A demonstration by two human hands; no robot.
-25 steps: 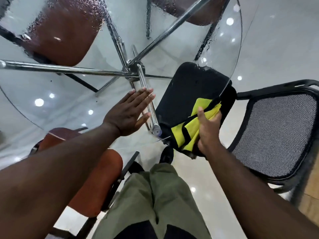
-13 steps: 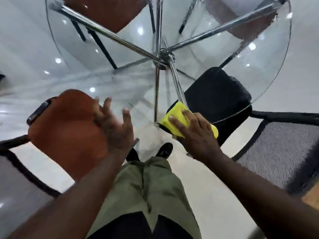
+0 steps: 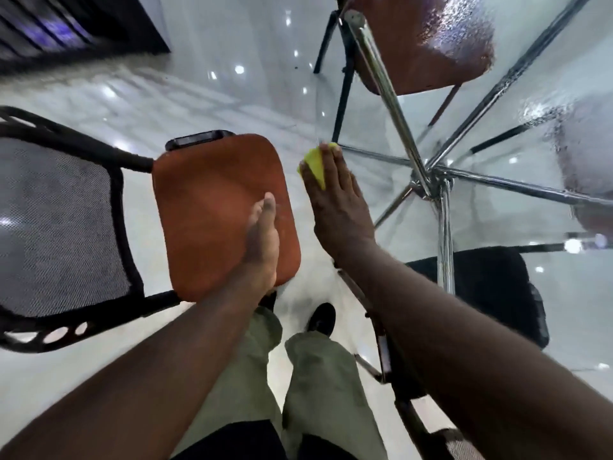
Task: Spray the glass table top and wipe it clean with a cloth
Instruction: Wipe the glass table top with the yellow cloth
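Near the middle, right hand (image 3: 335,200) flat on a yellow cloth (image 3: 315,164), fingers straight and close together, pressing rather than gripping. Cloth mostly hidden under those fingers, only its 11 o'clock corner showing, right at the near rim of the glass table top (image 3: 381,104). Just beside at 9 o'clock, left hand (image 3: 262,237) seen edge-on, fingers straight and loose, holding nothing, hovering over an orange chair seat (image 3: 215,200). Farther out at 9 o'clock, that chair's black mesh back (image 3: 59,220). At 3 o'clock under the glass, chrome table legs (image 3: 428,174) fanning out from one joint. At 1 o'clock, a second orange chair (image 3: 428,44), blurred through beaded wet glass. At 4 o'clock, a black chair seat (image 3: 481,293) tucked under the table. At 6 o'clock, green trousers (image 3: 318,376) and a black shoe (image 3: 320,318) on a glossy pale floor (image 3: 199,94).
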